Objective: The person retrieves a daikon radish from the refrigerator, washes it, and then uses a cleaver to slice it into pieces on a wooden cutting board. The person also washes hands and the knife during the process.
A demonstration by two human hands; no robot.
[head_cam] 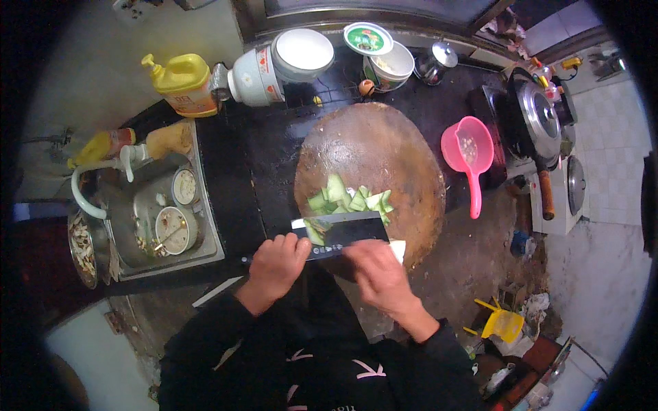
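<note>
A wide-bladed kitchen cleaver [349, 231] lies flat above the near part of a round wooden chopping board [370, 138]. My left hand [275, 267] is closed around its handle, whose dark end pokes out to the left. Bent and blurred by motion, the fingers of my right hand [378, 275] are at the right end of the blade; whether they grip it is unclear. Cut pieces of green cucumber [354, 198] are heaped beyond the blade's far edge. Beside my right hand a small white piece [398, 250] shows, too unclear to name.
A pink ladle [468, 146] sits right of the board, before a lidded wok [534, 118]. To the left is a metal sink [213, 226] with dirty bowls. Stacked bowls [257, 77], a yellow pump jug [185, 85] and an open plastic tub [393, 67] line the back.
</note>
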